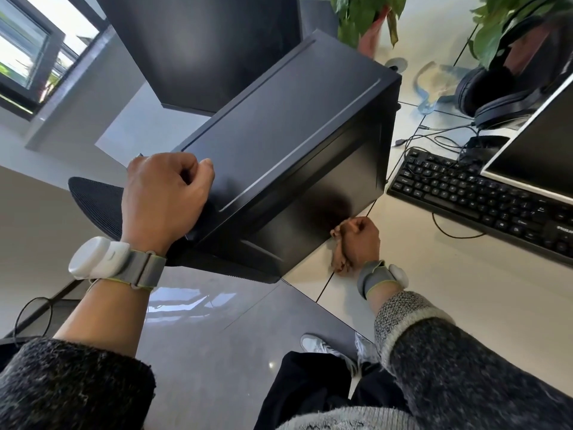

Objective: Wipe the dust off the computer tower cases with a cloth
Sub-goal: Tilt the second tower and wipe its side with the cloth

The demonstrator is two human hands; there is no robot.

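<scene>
Head view, one frame, items as listed:

1. Computer tower case [288, 119]: black, centre of the frame, tilted, long top panel running from lower left to upper right. Its glossy side panel faces lower right, with the lower edge meeting the desk [434, 290] near that desk's left edge.
2. Left hand [164, 193]: left of centre, fingers curled over the near corner of the tower's top panel and gripping it. Grey strap with a white device [96, 259] on the wrist, dark knit sleeve below.
3. Right hand [359, 240]: lower centre-right, closed in a fist at the bottom edge of the tower's side panel, low over the desk.
4. Cloth [339, 256]: brownish, bunched, clutched in the right fist. Only a crumpled part shows at the hand's left side, touching the desk just beside the tower.
5. Second dark case [201, 48]: upper centre, behind the tower; its make cannot be told.
6. Keyboard [477, 197]: black, right of the tower, on the desk, apart from the tower.
7. Monitor [533, 144]: far right edge, screen dark, just behind the keyboard.
8. Headphones [496, 88]: dark, upper right, beside the monitor, thin cables trailing toward the keyboard.
9. Potted plants [366, 17]: green leaves, top centre and top right.
10. Chair [96, 206]: black mesh, left of the left hand, partly hidden by it.
11. Shoes [313, 342]: pale, bottom centre, on grey floor tiles
</scene>
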